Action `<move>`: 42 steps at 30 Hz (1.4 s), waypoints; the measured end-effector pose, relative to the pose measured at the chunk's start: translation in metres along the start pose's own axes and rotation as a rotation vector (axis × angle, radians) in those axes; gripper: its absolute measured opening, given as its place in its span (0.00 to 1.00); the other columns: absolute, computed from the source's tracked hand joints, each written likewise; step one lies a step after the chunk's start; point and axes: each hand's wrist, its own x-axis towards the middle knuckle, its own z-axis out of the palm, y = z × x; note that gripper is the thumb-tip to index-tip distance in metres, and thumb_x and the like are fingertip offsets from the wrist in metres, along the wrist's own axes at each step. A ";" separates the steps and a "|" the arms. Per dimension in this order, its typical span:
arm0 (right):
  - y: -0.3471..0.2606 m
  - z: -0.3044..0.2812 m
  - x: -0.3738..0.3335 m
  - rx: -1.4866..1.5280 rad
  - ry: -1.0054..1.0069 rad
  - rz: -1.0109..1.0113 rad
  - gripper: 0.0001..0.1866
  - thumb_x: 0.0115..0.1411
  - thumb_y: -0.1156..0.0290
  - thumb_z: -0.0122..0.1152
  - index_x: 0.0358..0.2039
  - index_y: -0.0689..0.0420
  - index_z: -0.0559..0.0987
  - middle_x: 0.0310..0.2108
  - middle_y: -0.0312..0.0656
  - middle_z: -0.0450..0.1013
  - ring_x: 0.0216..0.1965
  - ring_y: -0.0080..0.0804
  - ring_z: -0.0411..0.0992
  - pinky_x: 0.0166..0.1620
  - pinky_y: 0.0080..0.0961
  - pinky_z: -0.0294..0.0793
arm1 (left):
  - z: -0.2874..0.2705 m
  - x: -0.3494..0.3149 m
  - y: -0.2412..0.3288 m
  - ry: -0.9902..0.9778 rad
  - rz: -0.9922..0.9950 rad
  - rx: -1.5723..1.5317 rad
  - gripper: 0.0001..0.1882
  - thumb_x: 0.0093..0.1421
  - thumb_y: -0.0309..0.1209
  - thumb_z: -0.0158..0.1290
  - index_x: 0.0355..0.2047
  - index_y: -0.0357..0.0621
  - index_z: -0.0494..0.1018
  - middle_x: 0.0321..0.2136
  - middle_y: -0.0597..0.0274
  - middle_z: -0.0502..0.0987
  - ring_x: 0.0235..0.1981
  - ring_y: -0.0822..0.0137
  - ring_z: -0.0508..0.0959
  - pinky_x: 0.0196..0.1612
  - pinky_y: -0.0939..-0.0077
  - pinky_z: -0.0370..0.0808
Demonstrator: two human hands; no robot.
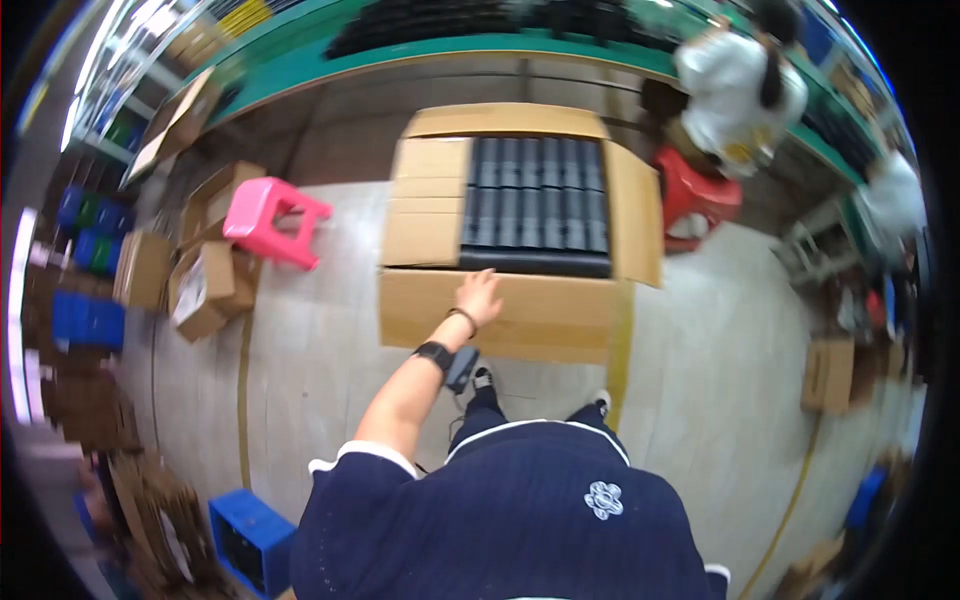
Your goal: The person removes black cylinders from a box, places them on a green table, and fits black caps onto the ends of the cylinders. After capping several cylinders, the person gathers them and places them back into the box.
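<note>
In front of me stands a large open cardboard box [500,312], packed with rows of black cylindrical items [535,205]. One more long black piece [535,263] lies crosswise along the near side of the rows. My left hand [480,297] reaches to the near edge of the box, its fingers extended and touching the top of the near flap, with nothing seen in them. A dark watch and a bracelet are on that wrist. My right hand is out of view.
A pink stool [275,220] stands left of the box, near smaller open cartons [208,285]. On the right, a person in a white top [745,90] sits on a red stool [697,195] at a green workbench [440,48]. A blue crate [255,535] sits at lower left.
</note>
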 end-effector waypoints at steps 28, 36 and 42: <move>-0.479 0.110 -0.122 -0.033 -0.461 -0.414 0.16 0.62 0.68 0.54 0.48 0.60 0.73 0.26 0.39 0.75 0.27 0.29 0.76 0.30 0.23 0.76 | -0.081 -0.029 -0.255 -0.076 -0.505 0.359 0.29 0.57 0.49 0.51 0.56 0.50 0.65 0.52 0.55 0.68 0.59 0.52 0.61 0.56 0.41 0.58; -0.618 0.255 -0.165 0.531 -0.578 0.009 0.44 0.56 0.49 0.61 0.64 0.58 0.51 0.55 0.57 0.62 0.45 0.50 0.72 0.42 0.37 0.78 | 0.071 0.021 -0.293 -0.266 -0.714 -0.577 0.59 0.49 0.61 0.56 0.65 0.33 0.37 0.61 0.32 0.54 0.63 0.45 0.58 0.63 0.63 0.57; -0.663 0.351 -0.135 0.885 -0.299 0.106 0.56 0.46 0.55 0.70 0.63 0.56 0.39 0.60 0.62 0.48 0.39 0.61 0.71 0.34 0.48 0.80 | 0.082 0.031 -0.351 -0.523 -0.436 -0.827 0.58 0.46 0.43 0.63 0.62 0.25 0.36 0.51 0.31 0.66 0.52 0.47 0.71 0.54 0.65 0.69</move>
